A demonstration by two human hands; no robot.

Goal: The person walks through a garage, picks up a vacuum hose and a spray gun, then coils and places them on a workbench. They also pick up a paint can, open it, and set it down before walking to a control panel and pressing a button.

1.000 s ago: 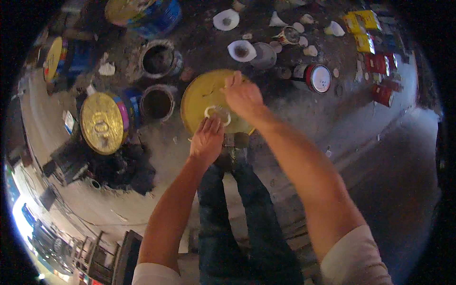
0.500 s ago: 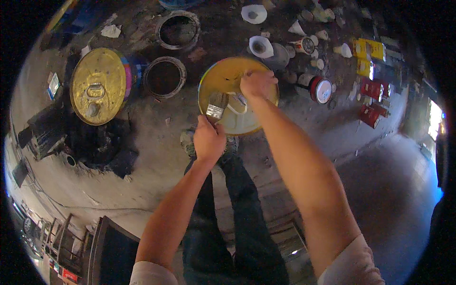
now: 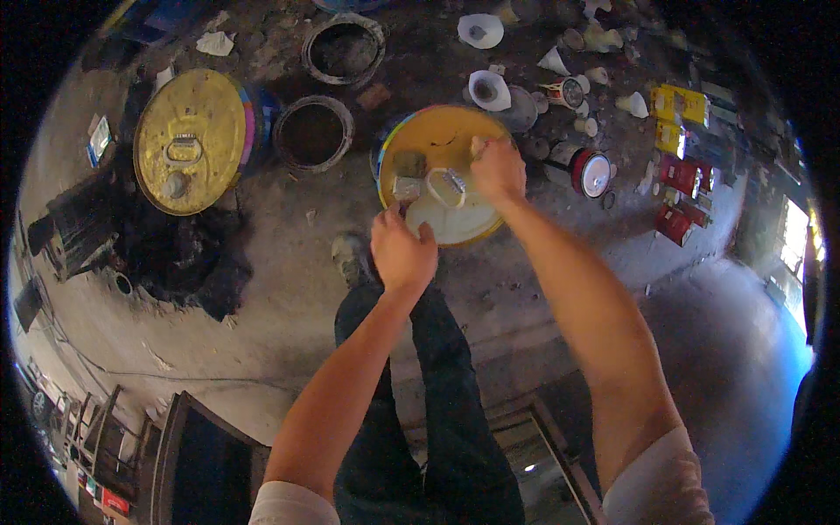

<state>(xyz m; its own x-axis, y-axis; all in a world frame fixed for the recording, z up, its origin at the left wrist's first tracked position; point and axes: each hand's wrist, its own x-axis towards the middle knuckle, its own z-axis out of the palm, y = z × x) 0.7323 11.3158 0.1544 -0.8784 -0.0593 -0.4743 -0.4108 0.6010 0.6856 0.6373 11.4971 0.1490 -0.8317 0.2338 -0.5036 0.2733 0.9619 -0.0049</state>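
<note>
A yellow metal drum (image 3: 451, 131) stands before me, the near part of its lid whitish. A raised handle (image 3: 448, 187) sits near the lid's middle. My left hand (image 3: 404, 247) is closed round a paintbrush (image 3: 408, 177) at the lid's near left; the bristles point away from me over the lid. My right hand (image 3: 499, 171) is closed at the lid's right side, its fingertips hidden or too small to make out, so what they hold, if anything, does not show.
Another yellow-lidded drum (image 3: 191, 122) stands left, beside crumpled black sheeting (image 3: 188, 258). Two dark round buckets (image 3: 313, 133) lie between and beyond the drums. A red-rimmed can (image 3: 593, 173), paper cones (image 3: 488, 90), and yellow and red tins (image 3: 674, 223) are to the right.
The whole view has shifted slightly. The paintbrush in my left hand has turned from a slant to nearly straight away from me. My right hand stays closed over the lid's right side.
</note>
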